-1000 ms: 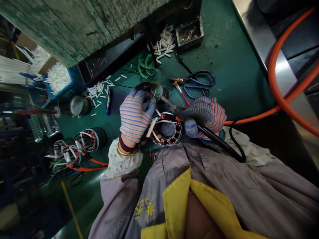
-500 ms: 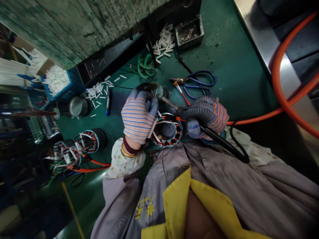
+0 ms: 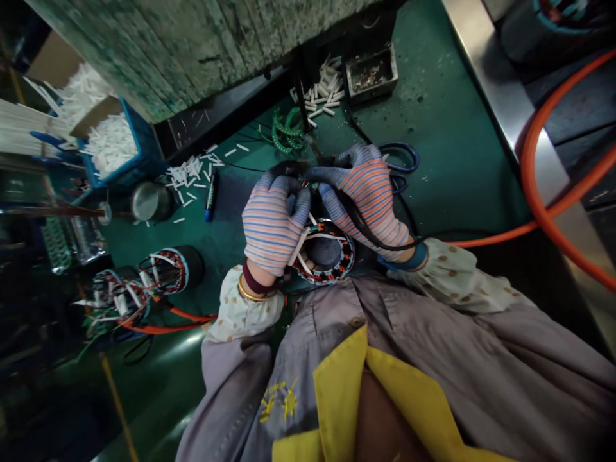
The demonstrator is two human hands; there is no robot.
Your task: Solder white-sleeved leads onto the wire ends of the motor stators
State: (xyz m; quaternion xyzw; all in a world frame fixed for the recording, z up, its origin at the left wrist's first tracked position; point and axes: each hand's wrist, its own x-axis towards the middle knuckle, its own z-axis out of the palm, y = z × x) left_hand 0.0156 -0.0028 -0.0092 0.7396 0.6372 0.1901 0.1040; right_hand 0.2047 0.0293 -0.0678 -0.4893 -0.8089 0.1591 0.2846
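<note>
Green worktop [image 3: 452,128] lies below — just beyond the wire-wound ring [image 3: 345,258], left hand [image 3: 274,223] and right hand [image 3: 366,192] nearly touch (whether each grip is clamped, I cannot tell).

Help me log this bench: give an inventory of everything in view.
Wire-wound ring: one, multicoloured, centre
Wires: several, colour unclear, centre
Held tool: one, dark, centre
Cords: several, black, centre
Tubes: many, white, left, far side
Bin: at least one, blue, left
Marker: one, dark, left
Cylinder: one, grey, left
Coils: count unclear, green, far side
Tray: one, grey, far side
Handle loops: two, blue, right
Hose: count unclear, orange, both sides
Wired parts: count unclear, multicoloured, left
Panel: one, greenish, top
Table: one, green, beneath
Uniform: one, grey and yellow, bottom
Left hand, right hand: one each, striped gloves, centre
</note>
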